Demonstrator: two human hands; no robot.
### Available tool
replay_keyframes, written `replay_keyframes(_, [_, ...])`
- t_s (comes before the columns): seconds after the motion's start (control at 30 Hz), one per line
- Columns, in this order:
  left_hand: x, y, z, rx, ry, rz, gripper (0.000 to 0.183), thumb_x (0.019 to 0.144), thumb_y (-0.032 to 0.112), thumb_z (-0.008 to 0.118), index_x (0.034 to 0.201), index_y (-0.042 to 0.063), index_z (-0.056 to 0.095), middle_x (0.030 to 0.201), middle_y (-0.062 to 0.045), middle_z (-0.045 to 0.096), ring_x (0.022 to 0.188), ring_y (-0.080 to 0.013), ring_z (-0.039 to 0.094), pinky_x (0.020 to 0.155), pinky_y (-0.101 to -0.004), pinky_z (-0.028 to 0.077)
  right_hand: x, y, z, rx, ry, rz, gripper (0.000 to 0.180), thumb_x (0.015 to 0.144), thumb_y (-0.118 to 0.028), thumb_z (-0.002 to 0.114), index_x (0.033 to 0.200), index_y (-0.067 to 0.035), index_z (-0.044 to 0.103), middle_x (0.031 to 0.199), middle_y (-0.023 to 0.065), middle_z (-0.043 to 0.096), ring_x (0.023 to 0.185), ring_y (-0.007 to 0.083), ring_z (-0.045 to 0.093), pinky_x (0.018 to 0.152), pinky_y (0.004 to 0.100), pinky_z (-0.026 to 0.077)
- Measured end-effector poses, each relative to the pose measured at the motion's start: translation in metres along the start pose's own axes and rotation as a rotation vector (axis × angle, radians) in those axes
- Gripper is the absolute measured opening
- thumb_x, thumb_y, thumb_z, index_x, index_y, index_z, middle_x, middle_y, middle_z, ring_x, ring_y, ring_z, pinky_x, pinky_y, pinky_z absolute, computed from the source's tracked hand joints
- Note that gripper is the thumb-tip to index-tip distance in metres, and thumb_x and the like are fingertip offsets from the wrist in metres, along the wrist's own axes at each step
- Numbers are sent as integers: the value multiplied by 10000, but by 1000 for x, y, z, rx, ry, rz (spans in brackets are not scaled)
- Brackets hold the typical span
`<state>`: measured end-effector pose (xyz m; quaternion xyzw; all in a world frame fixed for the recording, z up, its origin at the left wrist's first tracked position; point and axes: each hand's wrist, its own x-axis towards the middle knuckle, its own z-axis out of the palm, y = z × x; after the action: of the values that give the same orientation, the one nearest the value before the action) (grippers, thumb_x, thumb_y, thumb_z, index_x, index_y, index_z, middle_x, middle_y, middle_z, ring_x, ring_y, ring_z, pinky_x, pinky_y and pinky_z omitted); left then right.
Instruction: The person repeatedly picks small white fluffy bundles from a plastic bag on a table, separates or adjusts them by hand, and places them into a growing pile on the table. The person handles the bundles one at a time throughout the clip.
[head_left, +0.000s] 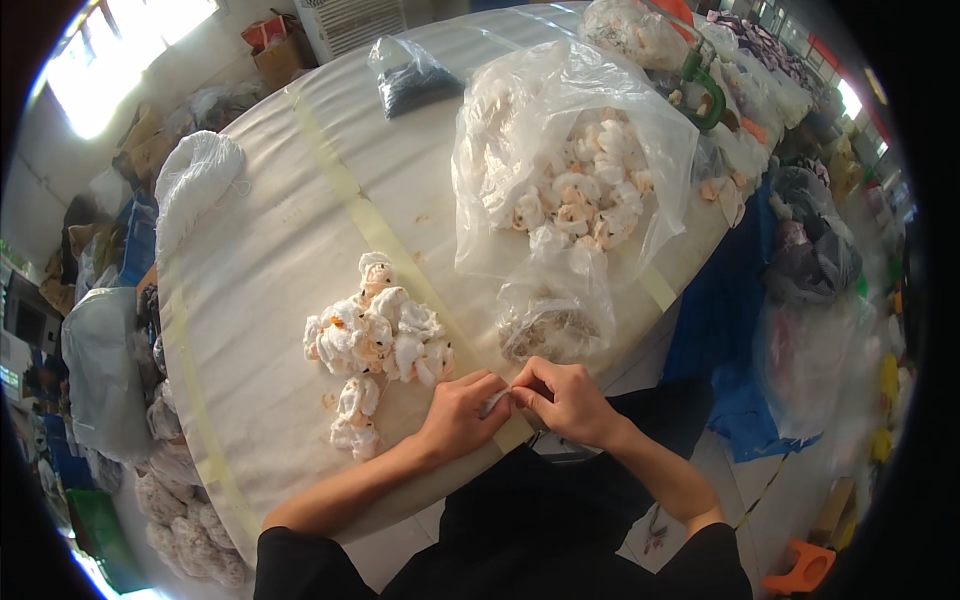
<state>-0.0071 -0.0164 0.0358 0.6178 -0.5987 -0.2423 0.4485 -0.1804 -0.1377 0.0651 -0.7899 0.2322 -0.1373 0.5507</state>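
Note:
Close to the table's near edge, my left hand (463, 411) grips a small white fabric piece (493, 401), mostly hidden by the fingers. Beside it, my right hand (564, 397) has thumb and index finger pinched together at the end of that piece; what lies between those fingertips is too small to tell. Left of my hands lies a pile of small white and peach plush pieces (375, 330) with dark specks. Just beyond my right hand is a small clear plastic bag (555, 322) with brownish fibrous material. Farther back, a large clear bag (495, 150) lies open, full of similar plush pieces (592, 187).
The covered table (255, 315) has yellow tape strips. A skein of white cord (196, 176) rests at its left edge. Toward the back are a bag of dark material (414, 81) and a green clamp (705, 97). Blue cloth (720, 300) and stuffed bags (806, 360) stand right.

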Motion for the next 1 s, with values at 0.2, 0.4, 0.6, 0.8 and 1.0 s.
replay_keyframes(0.2, [4,12,-12,58,-35,118,103,869,73,736,953,60,678,773,-88,610,569,-258,636,530,-385,516,-2,-15,-4,17,2,-74,108,974,-84,710,986,-2,640,824,131,719,725,212,700,673,331,530])
replay_keyframes(0.4, [39,44,-84,301,167,-27,366,826,171,790,1175,86,717,798,-31,680,587,-146,593,572,-324,474,32,-39,-49,-362,342,-242,134,971,-97,702,909,-27,607,807,137,690,703,252,686,639,353,513])
replay_keyframes(0.6, [104,-64,-179,583,299,-173,403,854,243,782,1186,28,701,997,-147,746,848,-270,706,819,-431,542,120,11,-138,-549,786,-219,174,989,-178,702,940,-16,664,748,96,697,682,170,670,655,323,521])
replay_keyframes(0.8, [102,-89,-187,261,-18,-536,402,832,170,800,1178,-14,710,937,-98,724,824,-183,678,758,-357,545,63,1,-83,-353,714,-223,189,1012,-203,682,949,-25,688,699,32,638,623,88,568,596,261,452])
replay_keyframes(1.0, [99,-17,-148,-31,204,-219,260,910,40,753,1144,1,647,1009,-66,736,745,-71,630,643,-229,501,-3,-7,-55,-335,603,-247,130,991,-155,697,957,-33,721,700,26,629,594,90,548,572,247,442])
